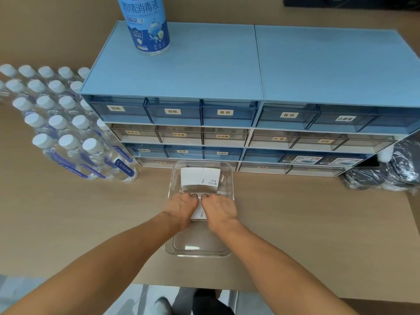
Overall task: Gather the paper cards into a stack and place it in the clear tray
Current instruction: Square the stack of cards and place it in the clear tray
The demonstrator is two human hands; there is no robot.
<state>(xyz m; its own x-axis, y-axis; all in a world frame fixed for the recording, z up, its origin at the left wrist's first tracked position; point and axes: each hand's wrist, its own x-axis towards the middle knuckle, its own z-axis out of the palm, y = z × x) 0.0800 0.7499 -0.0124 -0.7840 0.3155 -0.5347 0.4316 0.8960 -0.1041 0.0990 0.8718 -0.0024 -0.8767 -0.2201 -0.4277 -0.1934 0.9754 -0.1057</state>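
A clear plastic tray (228, 251) lies on the tan table in front of the drawer units. At its far end rests a thick stack of white paper cards (200, 178). Just in front of that, a second bunch of white cards (199, 212) shows between my hands inside the tray. My left hand (181, 206) and my right hand (219, 208) press together over this bunch, fingers curled down onto it, so most of it is hidden. The near half of the tray holds nothing.
Blue and clear drawer units (204, 133) stand right behind the tray, a disinfectant bottle (147, 26) on top. Several capped water bottles (68, 133) crowd the left. Dark plastic-wrapped bundles (386, 173) lie at the right. The table's near edge (204, 287) is below.
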